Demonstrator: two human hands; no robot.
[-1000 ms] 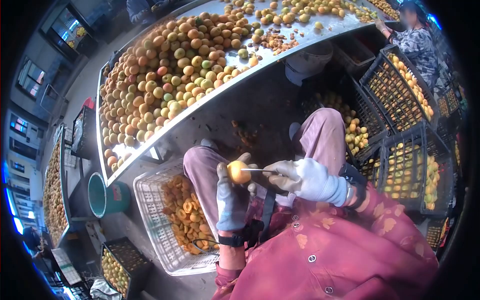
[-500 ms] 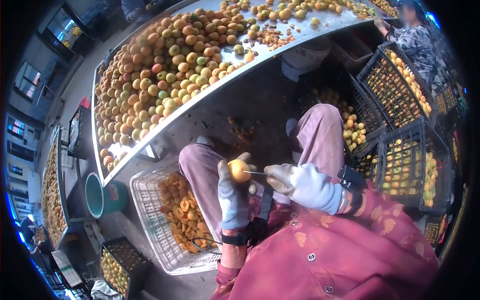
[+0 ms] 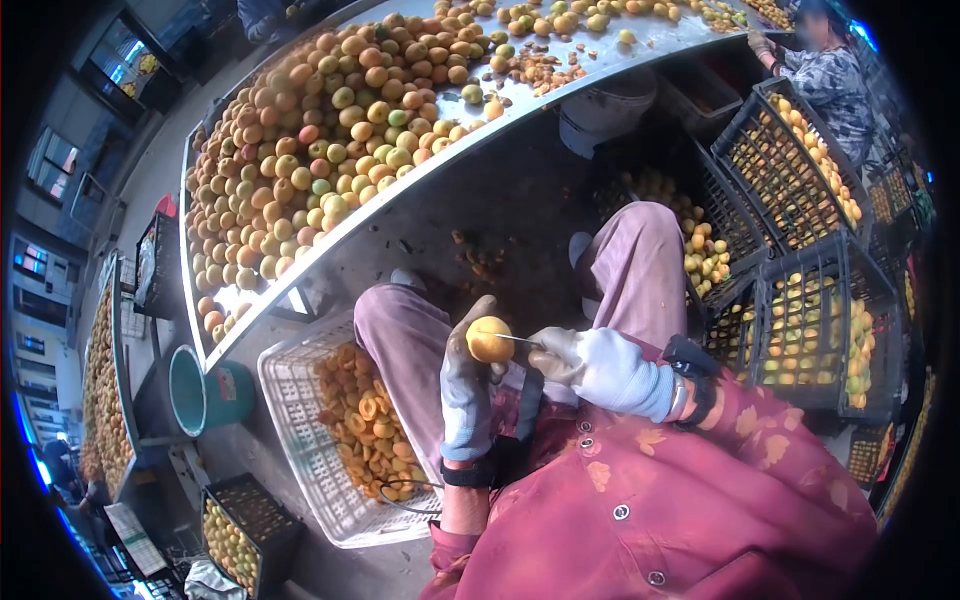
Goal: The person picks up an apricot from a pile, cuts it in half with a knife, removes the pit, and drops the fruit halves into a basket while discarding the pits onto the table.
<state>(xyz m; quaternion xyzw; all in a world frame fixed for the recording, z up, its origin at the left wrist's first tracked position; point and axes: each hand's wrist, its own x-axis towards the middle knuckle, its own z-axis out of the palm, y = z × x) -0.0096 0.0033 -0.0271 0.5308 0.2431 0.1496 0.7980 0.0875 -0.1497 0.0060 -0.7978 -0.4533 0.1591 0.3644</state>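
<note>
— What is held in the hands?
— An apricot point(image 3: 489, 339) is gripped by the left hand point(image 3: 468, 385), whose grey knitted glove is closed round it. A knife point(image 3: 517, 340) is clasped in the right hand point(image 3: 600, 368), which is gloved in white. The thin blade is laid against the fruit's right side.

— Where is the apricot found?
— It is held up over the lap, between the knees, well apart from the worktop's point(image 3: 640, 55) near edge.

— Can any writing be read?
— Any lettering is too small to be made out.

— How are the surface and the room described?
— The worktop is seen to be long, shiny sheet metal. A pile point(image 3: 330, 140) of round fruit in orange, yellow and green is heaped toward its left end, and small brown stones point(image 3: 540, 72) are scattered near its middle. A rough grey floor point(image 3: 500, 220) is seen beneath.

— And what is found around it?
— A white plastic lattice basket point(image 3: 290, 385), partly filled with cut halves point(image 3: 370, 420), is set on the floor just beside the left knee. A round green bucket point(image 3: 200, 390) is placed under the worktop's left corner. Black mesh crates point(image 3: 800, 330) of fruit are stacked at the right. Another person point(image 3: 830, 85) in patterned sleeves is seated at the worktop's right end.
</note>
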